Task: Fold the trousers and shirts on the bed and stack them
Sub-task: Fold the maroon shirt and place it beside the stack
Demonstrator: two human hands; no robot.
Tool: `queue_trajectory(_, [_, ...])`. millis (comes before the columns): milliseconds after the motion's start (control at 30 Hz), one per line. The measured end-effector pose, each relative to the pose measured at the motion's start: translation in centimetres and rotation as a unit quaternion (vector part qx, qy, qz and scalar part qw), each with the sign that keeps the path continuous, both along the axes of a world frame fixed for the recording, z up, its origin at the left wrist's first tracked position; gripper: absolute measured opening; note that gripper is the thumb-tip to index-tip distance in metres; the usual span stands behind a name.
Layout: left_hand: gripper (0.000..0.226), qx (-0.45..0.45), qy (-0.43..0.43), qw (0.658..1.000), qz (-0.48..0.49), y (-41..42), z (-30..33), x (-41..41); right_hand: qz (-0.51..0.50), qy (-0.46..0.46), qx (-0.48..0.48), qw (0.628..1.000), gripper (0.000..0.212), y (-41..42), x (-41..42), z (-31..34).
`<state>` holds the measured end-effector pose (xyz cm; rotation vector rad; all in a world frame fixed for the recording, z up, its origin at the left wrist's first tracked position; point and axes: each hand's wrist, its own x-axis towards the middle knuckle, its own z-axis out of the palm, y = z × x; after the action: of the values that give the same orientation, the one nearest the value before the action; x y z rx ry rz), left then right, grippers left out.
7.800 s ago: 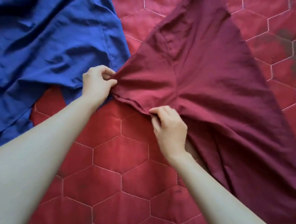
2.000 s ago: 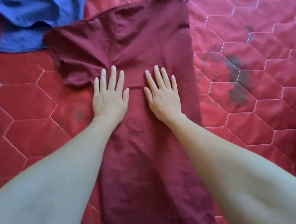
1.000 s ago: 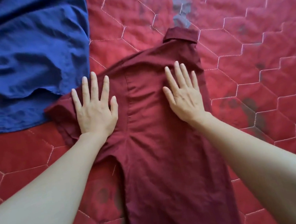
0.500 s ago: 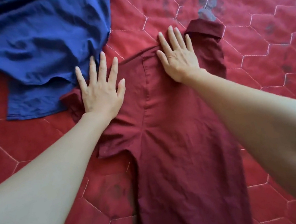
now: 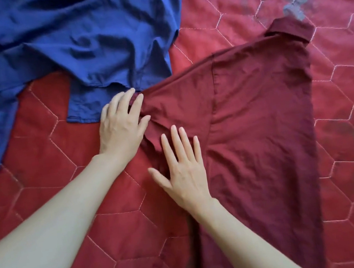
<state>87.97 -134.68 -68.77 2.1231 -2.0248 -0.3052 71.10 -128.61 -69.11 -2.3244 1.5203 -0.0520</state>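
here, the left hand (image 5: 121, 124) grips the sleeve end of the maroon shirt (image 5: 262, 120); the sleeve runs right toward the body, where the flat, unclenched right hand (image 5: 183, 167) presses, on the bed (image 5: 65, 197)

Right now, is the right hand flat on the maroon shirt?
Yes, the right hand lies with straight, spread fingers on the maroon shirt.

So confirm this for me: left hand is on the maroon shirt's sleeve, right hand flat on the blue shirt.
Not quite. In the head view the right hand lies flat on the maroon shirt, not the blue shirt. The left hand is at the maroon sleeve, as you said.
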Motion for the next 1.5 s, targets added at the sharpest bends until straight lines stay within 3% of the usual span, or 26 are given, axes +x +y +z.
queue_trajectory(100, [0.046, -0.007, 0.018, 0.999, 0.035, -1.1, 0.6, -0.2, -0.025, 0.018, -0.019, 0.999, 0.079, 1.4, 1.2, -0.1])
queue_trajectory(267, [0.059, 0.042, 0.086, 0.987, 0.127, -3.4, 1.4, -0.9, -0.103, 0.036, -0.054, 0.993, 0.064, 0.5, 3.7, 0.8])
queue_trajectory(367, [0.046, 0.078, 0.054, 0.989, 0.113, -4.2, 1.6, -0.9, -0.113, 0.065, -0.089, 0.987, 0.049, -0.2, 5.3, 1.1])
queue_trajectory(467, [0.030, 0.119, 0.092, 0.982, 0.117, -4.7, 2.2, -0.8, -0.118, 0.072, -0.113, 0.984, 0.034, -0.8, 5.9, 1.7])
queue_trajectory(567, [0.018, 0.137, 0.185, 0.959, 0.167, -5.2, 3.9, -0.3, -0.171, 0.035, -0.079, 0.982, 0.031, -1.6, 5.8, 3.3])
queue_trajectory(667, [0.019, 0.122, 0.269, 0.936, 0.192, -6.4, 6.4, -0.6, -0.222, -0.094, -0.048, 0.969, 0.030, -2.6, 4.5, 5.0])
queue_trajectory(767, [0.019, 0.125, 0.388, 0.893, 0.192, -8.0, 9.7, -2.9, -0.323, -0.270, -0.001, 0.907, 0.026, -3.6, 1.1, 7.3])
queue_trajectory(833, [0.017, 0.136, 0.452, 0.864, 0.176, -9.1, 11.2, -5.3, -0.394, -0.339, 0.040, 0.853, 0.020, -4.0, -1.9, 8.3])
queue_trajectory(967, [0.009, 0.176, 0.543, 0.810, 0.137, -10.8, 11.3, -10.8, -0.504, -0.322, 0.093, 0.796, 0.021, -4.0, -7.8, 7.1])
queue_trajectory(1000, [0.011, 0.173, 0.535, 0.818, 0.125, -11.0, 10.4, -12.0, -0.520, -0.300, 0.097, 0.794, 0.026, -3.8, -9.0, 6.4])
queue_trajectory(1033, [0.018, 0.159, 0.484, 0.855, 0.102, -11.1, 9.2, -12.9, -0.531, -0.279, 0.096, 0.795, 0.032, -3.5, -10.0, 5.7])
queue_trajectory(1100, [0.035, 0.121, 0.295, 0.948, 0.017, -10.3, 6.2, -13.8, -0.537, -0.238, 0.076, 0.806, 0.043, -2.9, -11.5, 4.4])
queue_trajectory(1133, [0.043, 0.112, 0.201, 0.972, -0.042, -9.6, 4.8, -13.9, -0.528, -0.216, 0.056, 0.819, 0.047, -2.6, -11.9, 4.0])
queue_trajectory(1233, [0.052, 0.046, 0.013, 0.981, -0.188, -7.5, 1.4, -13.3, -0.447, -0.142, -0.029, 0.883, 0.053, -2.0, -11.6, 3.3])
queue_trajectory(1300, [0.054, 0.017, -0.027, 0.971, -0.236, -6.6, 0.4, -13.3, -0.363, -0.086, -0.083, 0.924, 0.051, -1.9, -10.7, 2.8])
queue_trajectory(1400, [0.058, 0.056, -0.056, 0.969, -0.234, -5.7, -0.9, -13.8, -0.256, -0.047, -0.087, 0.962, 0.050, -1.9, -8.8, 1.6])
queue_trajectory(1500, [0.058, 0.064, -0.071, 0.979, -0.180, -5.9, -1.8, -14.4, -0.220, 0.005, -0.061, 0.974, 0.052, -1.3, -8.4, -0.3])
